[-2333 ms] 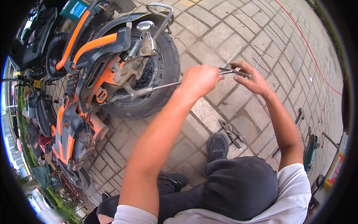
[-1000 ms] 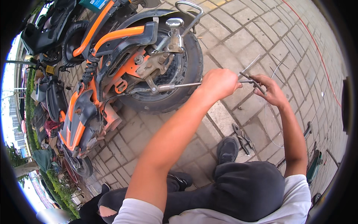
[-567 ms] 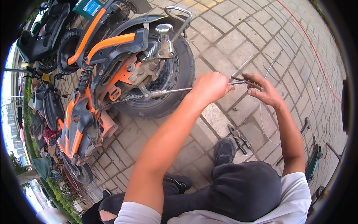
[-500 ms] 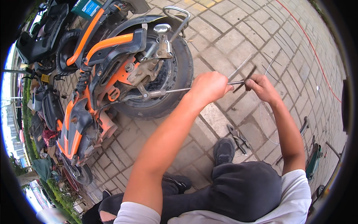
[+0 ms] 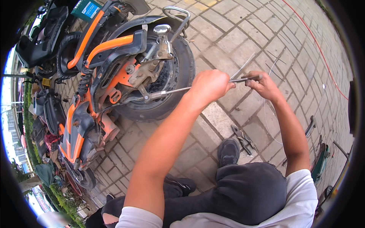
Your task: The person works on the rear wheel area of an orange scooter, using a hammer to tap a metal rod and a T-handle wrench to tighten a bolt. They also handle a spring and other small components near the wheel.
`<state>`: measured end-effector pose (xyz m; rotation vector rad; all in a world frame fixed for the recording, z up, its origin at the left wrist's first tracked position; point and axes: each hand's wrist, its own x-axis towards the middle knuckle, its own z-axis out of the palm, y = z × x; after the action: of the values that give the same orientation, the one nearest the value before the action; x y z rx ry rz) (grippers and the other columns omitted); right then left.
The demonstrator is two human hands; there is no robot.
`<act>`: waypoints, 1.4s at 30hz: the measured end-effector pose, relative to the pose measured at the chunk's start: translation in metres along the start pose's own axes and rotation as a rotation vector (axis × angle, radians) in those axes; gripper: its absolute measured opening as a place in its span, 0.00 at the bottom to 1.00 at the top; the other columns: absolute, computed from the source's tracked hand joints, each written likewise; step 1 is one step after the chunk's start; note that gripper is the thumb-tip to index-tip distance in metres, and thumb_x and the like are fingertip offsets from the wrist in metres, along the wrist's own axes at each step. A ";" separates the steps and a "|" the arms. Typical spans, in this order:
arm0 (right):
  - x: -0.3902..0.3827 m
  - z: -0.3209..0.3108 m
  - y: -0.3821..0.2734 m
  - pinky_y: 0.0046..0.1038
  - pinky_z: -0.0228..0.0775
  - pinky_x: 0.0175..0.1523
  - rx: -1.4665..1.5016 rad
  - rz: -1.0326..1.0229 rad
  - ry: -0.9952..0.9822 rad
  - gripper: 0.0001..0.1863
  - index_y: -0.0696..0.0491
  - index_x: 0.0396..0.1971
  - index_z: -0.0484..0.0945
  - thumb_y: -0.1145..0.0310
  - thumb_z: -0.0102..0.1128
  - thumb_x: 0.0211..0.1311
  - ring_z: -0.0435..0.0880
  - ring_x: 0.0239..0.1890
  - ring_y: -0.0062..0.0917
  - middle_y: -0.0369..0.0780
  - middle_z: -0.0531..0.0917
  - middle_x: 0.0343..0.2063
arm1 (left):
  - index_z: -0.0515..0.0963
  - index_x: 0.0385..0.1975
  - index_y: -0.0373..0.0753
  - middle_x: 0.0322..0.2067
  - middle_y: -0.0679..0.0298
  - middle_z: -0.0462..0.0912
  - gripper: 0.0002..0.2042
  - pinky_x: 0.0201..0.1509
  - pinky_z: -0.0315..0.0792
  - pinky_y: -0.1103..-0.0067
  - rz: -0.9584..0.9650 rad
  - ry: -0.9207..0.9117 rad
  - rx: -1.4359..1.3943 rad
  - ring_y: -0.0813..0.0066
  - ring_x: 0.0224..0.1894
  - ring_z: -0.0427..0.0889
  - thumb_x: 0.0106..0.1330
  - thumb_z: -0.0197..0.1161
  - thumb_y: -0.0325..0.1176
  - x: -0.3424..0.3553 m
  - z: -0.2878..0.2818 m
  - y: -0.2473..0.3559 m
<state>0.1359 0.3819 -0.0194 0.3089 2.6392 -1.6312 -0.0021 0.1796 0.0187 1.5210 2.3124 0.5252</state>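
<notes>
An orange and black scooter [image 5: 108, 45] lies tipped on the paving, its rear wheel's tyre [image 5: 188, 62] towards me. A long T-handle socket wrench [image 5: 178, 91] reaches from the brake linkage [image 5: 146, 96] beside the wheel out to the right. My left hand [image 5: 211, 85] is closed around its shaft, fingers wrapped. At the outer end my right hand [image 5: 264, 86] grips the dark crossbar, which points nearly along the shaft's line from here. The wrench's socket end sits at the linkage beside a small spring [image 5: 133, 98]; the exact fit is too small to tell.
Pliers [image 5: 243, 140] lie on the bricks by my shoe [image 5: 228, 152]. A thin looped wire [image 5: 267, 117] and a red cord [image 5: 317, 45] run over the paving. More tools, including a wrench [image 5: 311, 125], lie at right. A teal box [image 5: 86, 10] stands behind the scooter.
The crossbar has turned from standing across the shaft to lying nearly in line with it. My right hand has shifted slightly with it; my left hand stays around the shaft.
</notes>
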 end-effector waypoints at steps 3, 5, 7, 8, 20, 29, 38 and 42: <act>0.003 0.014 0.011 0.27 0.61 0.23 1.167 0.464 -0.326 0.25 0.56 0.20 0.76 0.48 0.57 0.65 0.67 0.14 0.20 0.36 0.73 0.14 | 0.80 0.23 0.36 0.22 0.51 0.80 0.18 0.33 0.74 0.60 -0.001 -0.031 0.024 0.48 0.28 0.80 0.60 0.62 0.48 -0.001 0.003 -0.003; 0.001 0.020 0.015 0.27 0.57 0.20 1.152 0.535 -0.260 0.26 0.52 0.16 0.73 0.46 0.52 0.67 0.63 0.10 0.19 0.37 0.72 0.12 | 0.80 0.23 0.36 0.22 0.51 0.80 0.18 0.33 0.74 0.60 -0.009 -0.043 0.032 0.48 0.28 0.81 0.60 0.62 0.48 -0.004 0.005 -0.006; 0.000 0.023 0.006 0.26 0.58 0.21 0.614 0.545 0.077 0.25 0.52 0.18 0.75 0.48 0.52 0.68 0.64 0.12 0.19 0.36 0.73 0.12 | 0.80 0.23 0.36 0.22 0.51 0.80 0.18 0.33 0.74 0.60 -0.025 -0.038 0.029 0.48 0.29 0.81 0.60 0.62 0.48 -0.008 0.008 -0.009; 0.000 0.018 0.007 0.26 0.62 0.24 0.242 0.300 0.117 0.23 0.55 0.24 0.79 0.50 0.53 0.68 0.68 0.16 0.19 0.35 0.74 0.14 | 0.80 0.23 0.36 0.22 0.51 0.80 0.18 0.33 0.74 0.60 -0.024 -0.028 0.020 0.48 0.29 0.81 0.60 0.62 0.48 -0.008 0.008 -0.008; 0.001 0.008 0.022 0.22 0.57 0.26 0.622 0.322 -0.035 0.17 0.54 0.29 0.81 0.55 0.55 0.67 0.63 0.19 0.19 0.34 0.72 0.17 | 0.81 0.24 0.36 0.23 0.51 0.80 0.19 0.34 0.74 0.60 -0.056 -0.069 -0.009 0.49 0.30 0.81 0.61 0.60 0.48 -0.005 -0.001 -0.004; 0.007 0.017 0.004 0.21 0.50 0.19 1.044 0.592 -0.258 0.27 0.49 0.19 0.76 0.42 0.49 0.67 0.60 0.11 0.18 0.32 0.65 0.06 | 0.81 0.24 0.36 0.23 0.51 0.81 0.20 0.35 0.74 0.60 -0.069 -0.100 -0.020 0.49 0.31 0.81 0.61 0.61 0.50 -0.010 -0.003 -0.004; 0.002 0.026 -0.005 0.22 0.67 0.29 -0.004 -0.262 0.246 0.20 0.57 0.30 0.81 0.53 0.54 0.67 0.74 0.20 0.21 0.40 0.80 0.21 | 0.82 0.24 0.37 0.24 0.51 0.81 0.20 0.35 0.74 0.60 -0.095 -0.064 -0.033 0.50 0.31 0.81 0.61 0.61 0.51 -0.014 -0.001 -0.008; 0.001 0.017 0.003 0.22 0.61 0.22 0.822 0.503 -0.130 0.26 0.55 0.20 0.78 0.48 0.51 0.68 0.68 0.12 0.19 0.38 0.76 0.13 | 0.82 0.23 0.37 0.23 0.51 0.81 0.21 0.35 0.75 0.60 -0.088 -0.088 -0.051 0.50 0.31 0.81 0.61 0.61 0.51 -0.015 -0.005 -0.005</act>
<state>0.1339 0.3679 -0.0298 0.7585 1.4845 -2.2975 -0.0030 0.1632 0.0215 1.3840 2.2692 0.4805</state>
